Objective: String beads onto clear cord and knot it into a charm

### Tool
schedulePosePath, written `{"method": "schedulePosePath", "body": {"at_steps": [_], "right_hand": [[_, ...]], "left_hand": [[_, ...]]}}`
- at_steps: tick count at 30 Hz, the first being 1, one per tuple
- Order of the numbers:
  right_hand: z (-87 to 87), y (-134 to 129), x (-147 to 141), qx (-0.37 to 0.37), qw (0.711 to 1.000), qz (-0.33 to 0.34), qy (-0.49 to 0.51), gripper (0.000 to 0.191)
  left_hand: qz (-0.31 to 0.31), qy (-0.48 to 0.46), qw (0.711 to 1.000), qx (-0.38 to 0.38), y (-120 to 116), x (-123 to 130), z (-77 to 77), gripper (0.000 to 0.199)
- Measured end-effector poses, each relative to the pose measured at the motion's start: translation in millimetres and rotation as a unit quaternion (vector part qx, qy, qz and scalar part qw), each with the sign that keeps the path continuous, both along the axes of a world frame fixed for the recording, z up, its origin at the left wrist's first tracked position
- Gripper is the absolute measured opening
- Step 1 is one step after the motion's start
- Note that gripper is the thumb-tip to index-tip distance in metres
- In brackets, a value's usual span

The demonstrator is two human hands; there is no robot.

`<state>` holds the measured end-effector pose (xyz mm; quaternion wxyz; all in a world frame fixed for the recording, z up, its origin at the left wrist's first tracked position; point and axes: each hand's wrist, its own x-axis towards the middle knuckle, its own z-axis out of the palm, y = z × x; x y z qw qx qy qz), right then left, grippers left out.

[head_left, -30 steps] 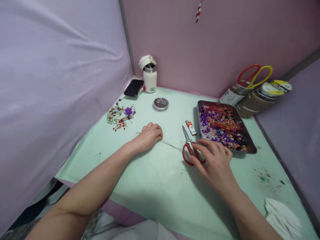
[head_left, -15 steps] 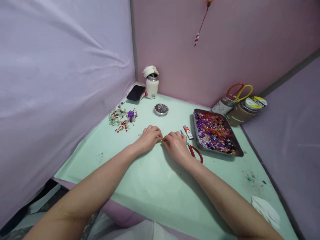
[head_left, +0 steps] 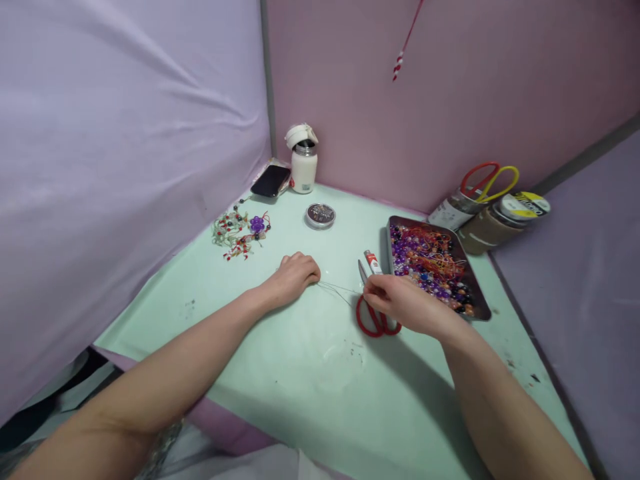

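Thin pale thread [head_left: 336, 287] stretches between my two hands over the table, in more than one strand. My left hand [head_left: 296, 275] rests low over the tabletop, its fingers pinched on one end. Raised to the right, my right hand [head_left: 393, 298] pinches the other end between thumb and fingers. Beneath that hand lie red-handled scissors [head_left: 369, 319], blades pointing away and partly covered. A red and white lighter [head_left: 373, 261] sits just beyond it. What else the left fingertips may hold is hidden.
A metal tray [head_left: 481, 301] of beads and cords stands at the right. Behind it are a can with scissors [head_left: 445, 212] and a jar [head_left: 483, 230]. Further back are a round container [head_left: 321, 215], an open white bottle [head_left: 304, 170], a phone [head_left: 271, 181] and beaded pieces [head_left: 240, 233].
My right hand has moved right and up, away from the left, drawing the thread out between them. The left hand has stayed nearly in place. The scissors' handles have shifted.
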<state>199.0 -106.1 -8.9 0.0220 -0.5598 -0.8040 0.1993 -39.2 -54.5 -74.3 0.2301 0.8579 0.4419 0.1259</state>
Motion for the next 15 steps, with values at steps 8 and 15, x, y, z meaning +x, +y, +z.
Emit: {"method": "schedulePosePath", "body": {"at_steps": [8, 15], "right_hand": [[0.8, 5.2, 46.1, 0.066, 0.995, 0.008, -0.078, 0.020], [-3.5, 2.3, 48.3, 0.083, 0.989, -0.010, -0.124, 0.020]], "left_hand": [[-0.005, -0.002, 1.000, -0.012, 3.3, 0.5, -3.3, 0.023], [-0.025, -0.016, 1.000, -0.010, 5.6, -3.8, -1.8, 0.022]]}}
